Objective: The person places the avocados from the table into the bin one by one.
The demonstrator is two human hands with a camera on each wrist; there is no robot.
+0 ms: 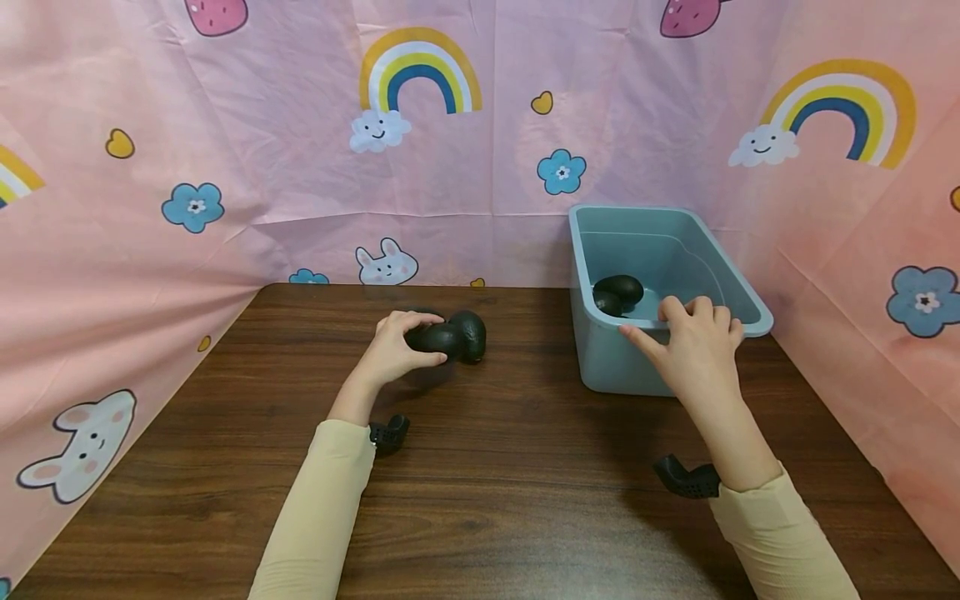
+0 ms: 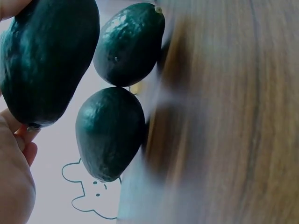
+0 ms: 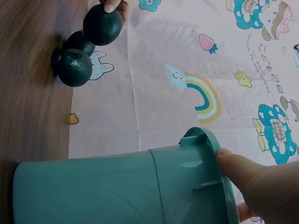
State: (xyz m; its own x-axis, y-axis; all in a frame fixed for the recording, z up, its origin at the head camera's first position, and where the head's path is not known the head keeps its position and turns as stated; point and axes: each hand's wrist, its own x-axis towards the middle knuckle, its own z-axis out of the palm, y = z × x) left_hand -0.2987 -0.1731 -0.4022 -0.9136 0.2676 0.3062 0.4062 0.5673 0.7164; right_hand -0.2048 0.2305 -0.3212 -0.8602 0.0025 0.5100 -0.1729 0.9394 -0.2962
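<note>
My left hand (image 1: 386, 350) grips a dark green avocado (image 1: 437, 340) by its end, thumb on one side and fingers on the other. In the left wrist view that held avocado (image 2: 49, 60) is raised off the tabletop. Two more avocados stand beside it on the table: one avocado (image 2: 131, 44) and another avocado (image 2: 110, 135), touching or nearly so. My right hand (image 1: 697, 354) holds the near rim of a blue-green plastic bin (image 1: 618, 358), its thumb pressed on the rim's outer side in the right wrist view. Inside the bin lie dark avocados (image 1: 622, 288), partly hidden by the near wall.
A brown wood-grain table (image 1: 487, 483) lies under everything. A pink printed cloth (image 1: 300, 125) hangs behind and along both sides, close to the bin's back and right. Each wrist wears a black camera mount (image 1: 686, 479).
</note>
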